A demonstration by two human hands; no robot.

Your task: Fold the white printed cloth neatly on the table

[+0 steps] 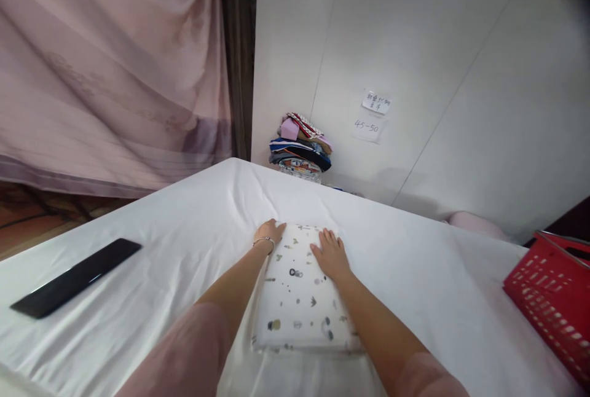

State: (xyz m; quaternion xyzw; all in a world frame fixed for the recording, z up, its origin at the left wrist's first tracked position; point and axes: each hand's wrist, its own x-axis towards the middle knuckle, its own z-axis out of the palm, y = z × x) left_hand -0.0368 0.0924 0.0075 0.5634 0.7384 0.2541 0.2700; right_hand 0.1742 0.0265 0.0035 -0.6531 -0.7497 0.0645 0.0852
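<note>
A folded white cloth with small printed figures [298, 295] lies on the white sheet of the table [184, 219] in front of me. My left hand [271, 232], with a thin bracelet at the wrist, rests on the cloth's far left corner, fingers curled over the edge. My right hand [330, 252] lies flat on the far right part of the cloth, fingers spread. Neither hand lifts anything.
A long black flat object [76, 276] lies at the left of the table. A red plastic basket [553, 298] stands at the right edge. A pile of folded coloured fabrics [300, 148] sits against the white wall, beside a pink curtain [106, 71].
</note>
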